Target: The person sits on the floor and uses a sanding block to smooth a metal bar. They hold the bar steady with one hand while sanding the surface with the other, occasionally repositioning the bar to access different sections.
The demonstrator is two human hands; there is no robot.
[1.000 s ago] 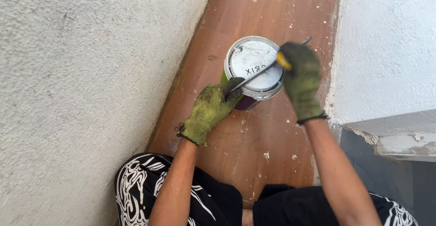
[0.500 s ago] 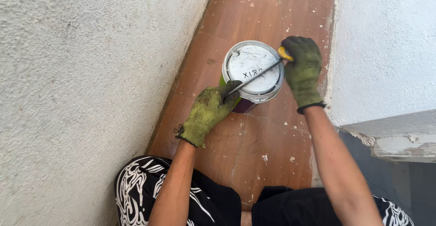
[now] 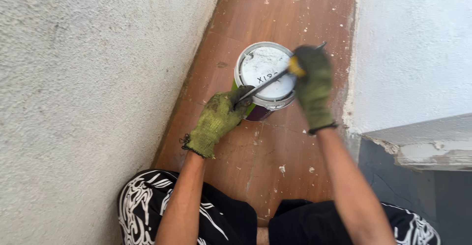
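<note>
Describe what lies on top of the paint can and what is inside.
A white lid covers the paint can, with a dark metal tool laid across it, held by both gloved hands, left and right. The lid hides the contents.

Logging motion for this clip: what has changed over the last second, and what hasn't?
Little changed. The right hand shifted slightly along the paint can rim, holding the metal tool across the lid. The left hand stays at the can's near side, by the tool's tip.
</note>
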